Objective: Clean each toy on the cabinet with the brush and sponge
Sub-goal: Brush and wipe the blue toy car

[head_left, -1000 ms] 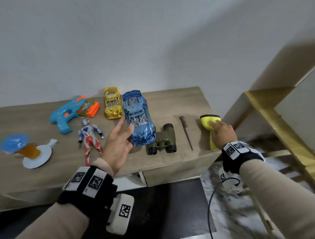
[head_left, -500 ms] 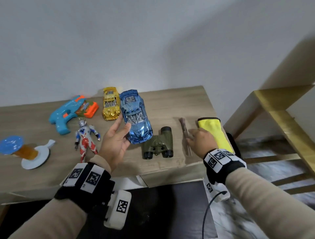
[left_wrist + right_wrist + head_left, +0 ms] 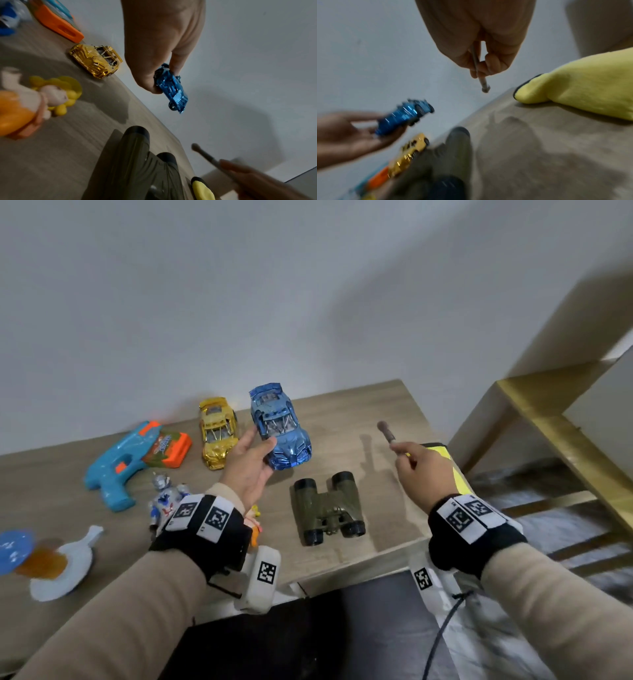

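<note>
Plain white wall [image 3: 239,302]; wooden frame [image 3: 548,419] right; dark floor [image 3: 342,638].

Head view: the robot figure [image 3: 164,501] is half covered by the left wrist band, the doll [image 3: 255,520] shows only a sliver past it, and the blue disc [image 3: 13,546] is cut by the left frame edge. The yellow sponge [image 3: 442,453] sits mostly behind the right hand [image 3: 424,470], which also hides the brush [image 3: 387,431] handle. Right wrist view: blue car [image 3: 402,116], left hand [image 3: 347,135], gold car [image 3: 409,152] and binoculars [image 3: 453,148] are motion-smeared, detail unreadable.
</note>
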